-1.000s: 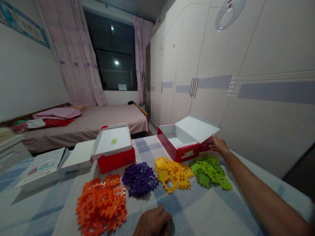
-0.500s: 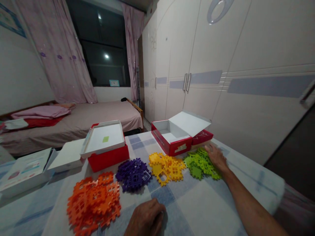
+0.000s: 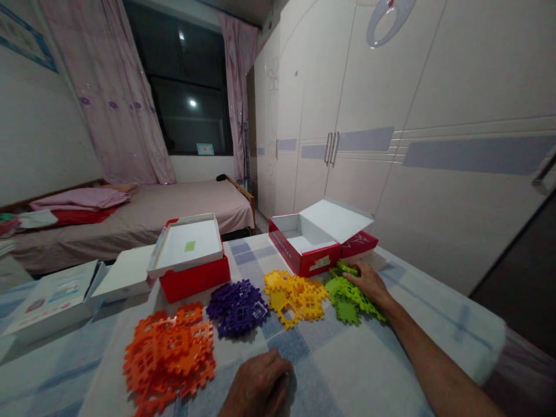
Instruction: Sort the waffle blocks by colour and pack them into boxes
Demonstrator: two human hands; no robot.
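My right hand (image 3: pixel 369 282) is over the pile of green toothed plastic pieces (image 3: pixel 348 310), its thumb and fingers closed on a green piece (image 3: pixel 346 267) at the pile's far edge. Loosely curled, my left hand (image 3: pixel 259 379) rests on the tablecloth near the front, with nothing visible in it. Yellow pieces (image 3: pixel 310 298) lie to the left of the green ones. Further left come a heap of dark purple pieces (image 3: pixel 238 310) and a larger heap of orange pieces (image 3: pixel 174 353).
Behind the yellow and green pieces stands a red box (image 3: pixel 319 260) with its white-lined lid open. Another red box (image 3: pixel 195 279) has a white tray on top. White boxes (image 3: pixel 125 272) lie at the left. A bed (image 3: pixel 191 200) and wardrobe (image 3: pixel 369 104) stand beyond the table.
My right hand has moved slightly left and closer in over the green pile, and a green piece now shows at its fingertips. My left hand has stayed in place.
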